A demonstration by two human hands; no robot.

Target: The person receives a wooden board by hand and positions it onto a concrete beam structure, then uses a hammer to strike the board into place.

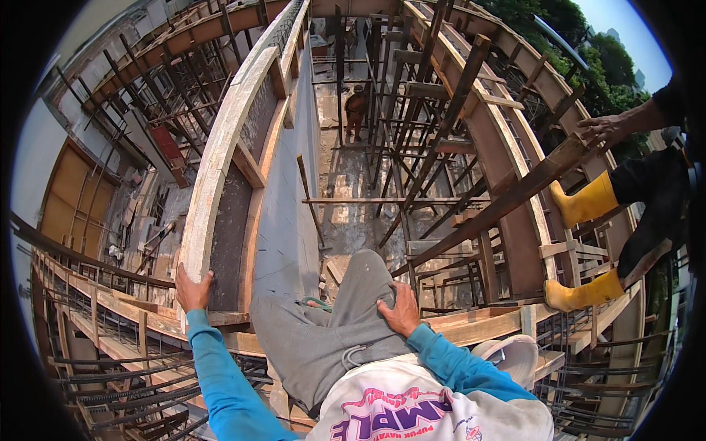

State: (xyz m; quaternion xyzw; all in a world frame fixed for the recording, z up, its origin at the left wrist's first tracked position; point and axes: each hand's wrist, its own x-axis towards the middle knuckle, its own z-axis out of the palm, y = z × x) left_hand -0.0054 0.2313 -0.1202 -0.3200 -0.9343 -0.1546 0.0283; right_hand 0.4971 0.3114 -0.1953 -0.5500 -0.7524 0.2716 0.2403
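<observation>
Plank (220,154): left of the grey wall (290,198); could shift if pulled sideways.
Left hand (193,290): grasping its near end; might slip under body weight.
Right hand (401,309): resting loose on the leg (359,287), bracing no wood.
Prop (500,200): right of the wall; may swing if the co-worker's hand (609,131) loosens.

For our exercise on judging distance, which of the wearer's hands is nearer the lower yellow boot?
Right. The right hand rests on the grey trousers, left of the lower yellow boot; the left hand is farther off, on the pale timber.
</observation>
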